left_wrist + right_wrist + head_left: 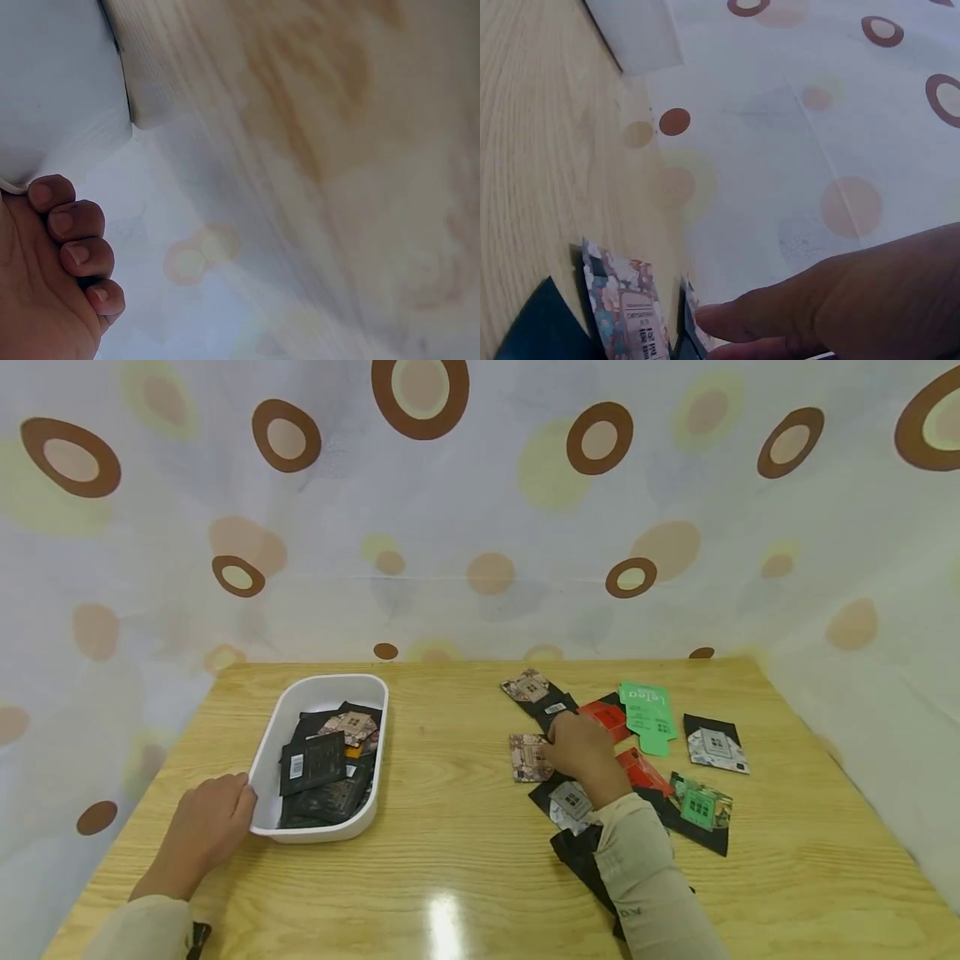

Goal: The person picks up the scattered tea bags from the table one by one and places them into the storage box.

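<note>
At the left, the left hand holds the near left corner of a white plastic bin, its fingers curled by the rim. Black tea sachets, one with a floral print, lie piled in the bin. The right hand reaches down over a spread of tea sachets, beside a floral sachet and a small black one. Its thumb overlaps a floral sachet in the right wrist view; I cannot tell whether it pinches one, as its fingertips are mostly hidden.
Right of the right hand lie red sachets, a green LeTea sachet, a black-and-silver sachet and a green-labelled one. Black sachets lie partly under the right forearm. A patterned cloth stands behind the wooden table.
</note>
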The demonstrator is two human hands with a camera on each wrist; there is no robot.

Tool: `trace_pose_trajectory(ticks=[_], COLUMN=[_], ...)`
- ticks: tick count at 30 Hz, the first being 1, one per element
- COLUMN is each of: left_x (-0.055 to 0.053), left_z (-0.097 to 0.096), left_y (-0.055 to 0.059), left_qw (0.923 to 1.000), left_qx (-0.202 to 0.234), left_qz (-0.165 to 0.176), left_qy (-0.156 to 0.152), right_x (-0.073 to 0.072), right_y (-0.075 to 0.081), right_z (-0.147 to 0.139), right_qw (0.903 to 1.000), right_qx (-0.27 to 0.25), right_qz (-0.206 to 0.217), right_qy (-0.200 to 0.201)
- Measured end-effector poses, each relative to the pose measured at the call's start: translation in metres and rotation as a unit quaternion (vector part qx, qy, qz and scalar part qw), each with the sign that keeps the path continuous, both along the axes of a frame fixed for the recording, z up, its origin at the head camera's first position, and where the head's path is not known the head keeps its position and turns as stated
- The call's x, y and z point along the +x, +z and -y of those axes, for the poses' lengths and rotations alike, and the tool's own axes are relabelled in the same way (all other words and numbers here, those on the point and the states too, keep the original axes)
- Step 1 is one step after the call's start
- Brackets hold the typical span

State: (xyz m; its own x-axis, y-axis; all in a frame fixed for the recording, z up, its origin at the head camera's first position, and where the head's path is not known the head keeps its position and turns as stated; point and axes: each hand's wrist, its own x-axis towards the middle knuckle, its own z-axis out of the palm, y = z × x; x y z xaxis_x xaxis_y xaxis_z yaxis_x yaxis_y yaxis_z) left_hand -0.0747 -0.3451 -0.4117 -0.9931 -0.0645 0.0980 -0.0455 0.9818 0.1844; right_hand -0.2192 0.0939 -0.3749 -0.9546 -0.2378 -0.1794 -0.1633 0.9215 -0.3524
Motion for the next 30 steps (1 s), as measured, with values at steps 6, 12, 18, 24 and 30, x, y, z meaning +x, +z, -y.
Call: trace_pose_trajectory(ticks=[6, 12, 18, 24, 30], left_x=[-0.001, -0.003, -0.001, -0.001, -0.001], left_z=[0.001, 0.002, 0.001, -0.002, -0.002], left_y=[0.000, 0.003, 0.002, 0.004, 0.004], left_qw=[1.0000, 1.0000, 0.9997, 0.9996, 0.9997], left_qx=[0.010, 0.007, 0.012, 0.015, 0.007], left_qz=[-0.002, 0.003, 0.019, 0.021, 0.020], left_qy=[0.000, 0.000, 0.009, 0.011, 0.010], right_x=[-0.006, -0.011, -0.013, -0.016, -0.016], right_y=[-0.014, -0.023, -0.028, -0.035, -0.031], right_z=[-0.001, 0.000, 0.006, 0.009, 0.015], right_qw=[0.9940, 0.9916, 0.9943, 0.9934, 0.9462], right_qx=[0.077, 0.096, 0.059, -0.089, -0.311], right_qz=[0.042, 0.044, 0.063, 0.037, 0.088], right_qy=[-0.065, -0.074, -0.062, -0.062, -0.023])
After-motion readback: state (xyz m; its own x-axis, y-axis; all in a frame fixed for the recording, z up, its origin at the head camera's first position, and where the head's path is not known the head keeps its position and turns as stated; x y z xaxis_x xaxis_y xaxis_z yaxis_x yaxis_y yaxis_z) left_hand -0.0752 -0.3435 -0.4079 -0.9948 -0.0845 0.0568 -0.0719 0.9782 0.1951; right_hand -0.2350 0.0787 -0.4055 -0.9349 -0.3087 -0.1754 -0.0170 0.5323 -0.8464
